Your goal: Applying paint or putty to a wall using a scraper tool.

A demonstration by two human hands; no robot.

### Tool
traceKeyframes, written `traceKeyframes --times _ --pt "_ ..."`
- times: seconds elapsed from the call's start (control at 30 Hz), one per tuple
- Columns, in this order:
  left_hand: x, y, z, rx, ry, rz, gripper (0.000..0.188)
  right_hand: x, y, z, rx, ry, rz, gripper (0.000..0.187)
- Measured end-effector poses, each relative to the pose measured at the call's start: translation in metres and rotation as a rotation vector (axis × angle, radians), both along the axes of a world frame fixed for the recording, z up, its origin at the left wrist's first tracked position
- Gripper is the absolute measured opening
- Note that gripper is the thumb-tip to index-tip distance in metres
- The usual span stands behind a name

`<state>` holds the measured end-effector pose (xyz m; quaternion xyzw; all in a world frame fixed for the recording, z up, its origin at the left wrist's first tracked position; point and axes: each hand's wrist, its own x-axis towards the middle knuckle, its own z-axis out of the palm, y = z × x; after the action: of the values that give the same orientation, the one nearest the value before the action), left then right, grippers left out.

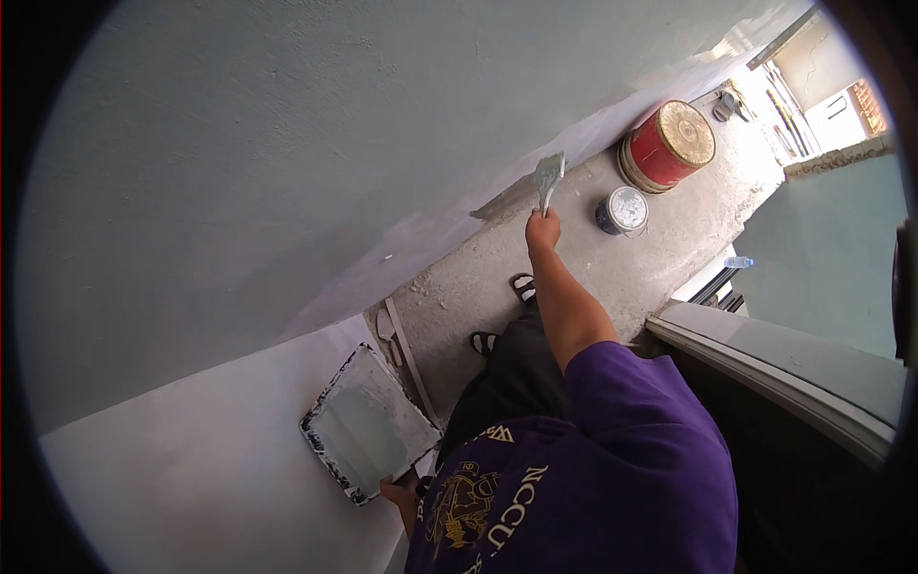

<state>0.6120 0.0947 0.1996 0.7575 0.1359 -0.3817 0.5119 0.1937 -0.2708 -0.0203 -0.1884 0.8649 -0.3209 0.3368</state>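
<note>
My right hand (543,231) grips a paintbrush (549,175) by its handle, with the arm stretched out ahead. The wide bristles are coated in pale grey-green paint and point away from me, close to the foot of the wall (287,143). Whether they touch the wall I cannot tell. At the lower left, my left hand (398,495) is closed on the edge of a paint tray (330,381). Dark smears mark the tray's rim, and pale paint (359,435) covers its bottom. Part of the left hand is hidden by my body and the tray.
A red bucket with a stained lid (651,153) stands by the wall, a smaller paint pail (623,209) nearer. A trowel-like tool (385,327) and a strip (409,359) lie behind the tray. A plastic bottle (738,262) and a ledge (765,368) are at right.
</note>
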Motion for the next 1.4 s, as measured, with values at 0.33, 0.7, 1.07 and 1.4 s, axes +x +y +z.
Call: traceKeyframes --times 0.33,0.7,1.07,1.4 --pt "-0.017 0.0 -0.003 -0.183 0.068 0.14 0.071 0.146 0.023 0.026 -0.023 -0.271 0.491 0.021" --pt "-0.055 -0.014 0.002 -0.291 0.125 0.303 0.069 0.11 -0.018 0.014 0.253 -0.916 -0.093 0.014" --pt "-0.071 -0.035 0.014 -0.391 0.166 0.359 0.072 0.121 -0.003 0.046 0.064 -0.871 0.423 0.016" --pt "-0.069 -0.023 0.01 -0.341 0.111 0.272 0.069 0.131 -0.021 0.118 0.072 -1.045 0.37 0.015"
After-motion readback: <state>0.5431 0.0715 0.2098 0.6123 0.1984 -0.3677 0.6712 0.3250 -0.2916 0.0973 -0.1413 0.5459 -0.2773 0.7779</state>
